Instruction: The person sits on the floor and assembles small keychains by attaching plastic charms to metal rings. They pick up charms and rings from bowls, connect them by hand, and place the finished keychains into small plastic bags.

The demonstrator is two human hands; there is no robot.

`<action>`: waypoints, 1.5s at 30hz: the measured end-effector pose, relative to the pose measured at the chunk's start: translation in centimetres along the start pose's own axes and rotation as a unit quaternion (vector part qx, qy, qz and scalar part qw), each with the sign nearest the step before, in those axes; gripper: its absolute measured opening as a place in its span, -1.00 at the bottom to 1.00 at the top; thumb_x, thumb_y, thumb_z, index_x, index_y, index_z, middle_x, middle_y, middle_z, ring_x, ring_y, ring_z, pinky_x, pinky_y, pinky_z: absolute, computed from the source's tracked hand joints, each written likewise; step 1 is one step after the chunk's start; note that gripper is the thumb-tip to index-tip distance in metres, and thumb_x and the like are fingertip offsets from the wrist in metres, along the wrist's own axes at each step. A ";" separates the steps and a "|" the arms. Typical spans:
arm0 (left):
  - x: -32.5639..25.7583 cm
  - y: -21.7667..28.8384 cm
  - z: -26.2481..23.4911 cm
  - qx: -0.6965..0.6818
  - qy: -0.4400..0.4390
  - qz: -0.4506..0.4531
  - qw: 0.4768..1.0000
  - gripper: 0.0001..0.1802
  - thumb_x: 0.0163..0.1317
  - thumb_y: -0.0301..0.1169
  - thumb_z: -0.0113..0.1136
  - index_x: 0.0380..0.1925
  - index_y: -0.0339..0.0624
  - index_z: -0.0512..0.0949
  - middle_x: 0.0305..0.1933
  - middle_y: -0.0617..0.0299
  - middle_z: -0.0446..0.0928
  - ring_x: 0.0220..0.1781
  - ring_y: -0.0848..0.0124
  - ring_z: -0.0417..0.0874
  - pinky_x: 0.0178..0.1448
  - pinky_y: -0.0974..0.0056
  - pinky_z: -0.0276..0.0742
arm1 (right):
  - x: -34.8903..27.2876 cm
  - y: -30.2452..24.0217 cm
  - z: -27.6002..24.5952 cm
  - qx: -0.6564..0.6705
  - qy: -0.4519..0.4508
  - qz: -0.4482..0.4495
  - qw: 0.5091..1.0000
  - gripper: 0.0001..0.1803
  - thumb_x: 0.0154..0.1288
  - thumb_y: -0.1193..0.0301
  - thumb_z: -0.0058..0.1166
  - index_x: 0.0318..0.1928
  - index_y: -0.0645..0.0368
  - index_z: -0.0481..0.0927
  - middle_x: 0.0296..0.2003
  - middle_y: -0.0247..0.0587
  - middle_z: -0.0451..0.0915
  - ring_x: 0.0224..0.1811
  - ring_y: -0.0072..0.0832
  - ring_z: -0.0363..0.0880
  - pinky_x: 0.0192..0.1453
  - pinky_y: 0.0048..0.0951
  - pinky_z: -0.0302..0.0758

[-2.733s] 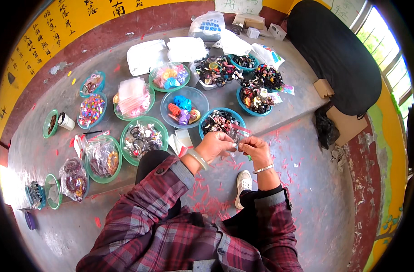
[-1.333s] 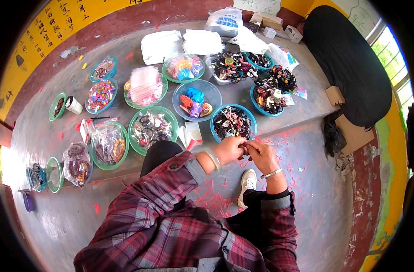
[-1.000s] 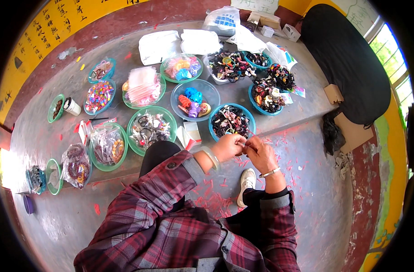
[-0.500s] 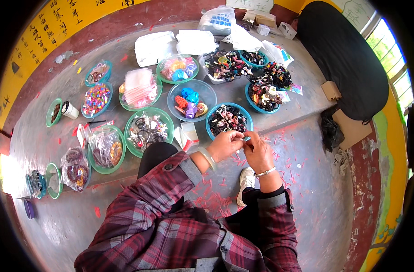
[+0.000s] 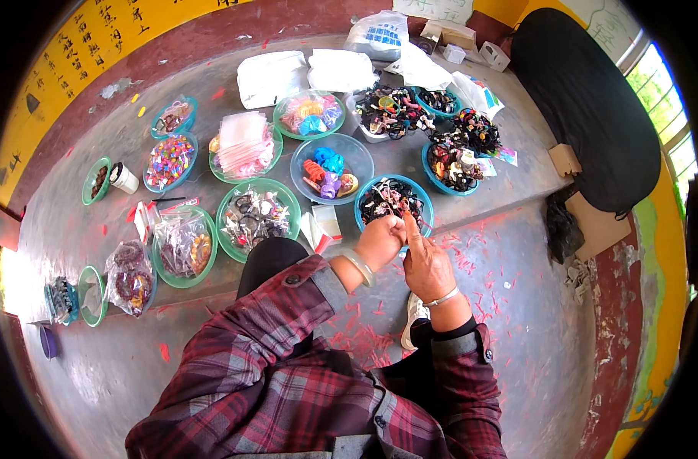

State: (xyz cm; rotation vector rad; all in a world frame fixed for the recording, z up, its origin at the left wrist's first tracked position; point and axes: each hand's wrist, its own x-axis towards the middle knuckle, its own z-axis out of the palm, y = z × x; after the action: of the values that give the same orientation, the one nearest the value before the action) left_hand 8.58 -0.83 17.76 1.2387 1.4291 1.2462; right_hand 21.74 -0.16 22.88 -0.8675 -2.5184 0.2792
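My left hand [image 5: 381,243] is closed in a pinch, its fingertips turned toward the right hand. Beside it, my right hand [image 5: 428,269] has its index finger stretched forward while the other fingers curl in. The hands nearly meet; whatever lies between the fingertips is too small and hidden to name. Just beyond them stands a blue bowl [image 5: 358,217] holding black and pink hair ties [image 5: 391,196], its near rim partly covered by the hands. A bangle circles each wrist.
Further off are a clear bowl [image 5: 295,177] of colourful pieces, a green bowl [image 5: 295,222] of hair ties and a white basin [image 5: 357,115]. White bags [image 5: 272,79] lie at the back. The raised ledge ends near my knee; red scraps [image 5: 357,336] litter the floor below.
My right hand has turned, its index finger now pointing forward instead of pinching toward the left hand. The left hand stays pinched close by. The whole view has shifted slightly.
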 end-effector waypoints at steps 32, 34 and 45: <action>3.3 0.3 -7.8 -0.234 0.040 -0.078 0.968 -0.75 0.20 -0.32 0.00 -0.21 -0.25 0.46 -0.26 0.23 0.51 -0.16 0.48 0.52 -0.12 0.39 0.44 | 4.9 12.8 9.6 0.102 -0.010 0.359 0.928 -0.84 -0.05 0.28 0.06 -0.43 -0.02 0.64 -0.46 -0.17 0.59 -0.35 -0.26 0.57 -0.22 -0.34 0.46; 3.3 0.2 -8.0 -0.243 0.051 -0.078 0.966 -0.75 0.20 -0.31 0.00 -0.22 -0.25 0.46 -0.26 0.23 0.51 -0.17 0.47 0.53 -0.13 0.39 0.44 | 5.5 13.6 10.9 0.061 -0.040 0.377 0.923 -0.86 -0.05 0.27 0.06 -0.46 -0.03 0.63 -0.44 -0.17 0.59 -0.32 -0.25 0.56 -0.17 -0.32 0.45; 4.0 -0.6 -8.1 -0.208 0.076 -0.075 0.972 -0.82 0.13 -0.45 -0.04 -0.36 -0.35 0.48 -0.44 0.20 0.53 -0.44 0.54 0.49 -0.35 0.46 0.41 | 7.2 17.4 15.9 -0.040 -0.102 0.459 0.882 -0.67 -0.11 0.09 0.17 -0.32 -0.03 0.60 -0.28 -0.18 0.58 -0.18 -0.23 0.53 -0.10 -0.29 0.45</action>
State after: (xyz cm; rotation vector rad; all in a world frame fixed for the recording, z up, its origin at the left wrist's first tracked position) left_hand -0.01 1.88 18.31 0.7524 1.2550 1.4676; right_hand 18.29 17.23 5.81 -2.1229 -2.1007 0.5807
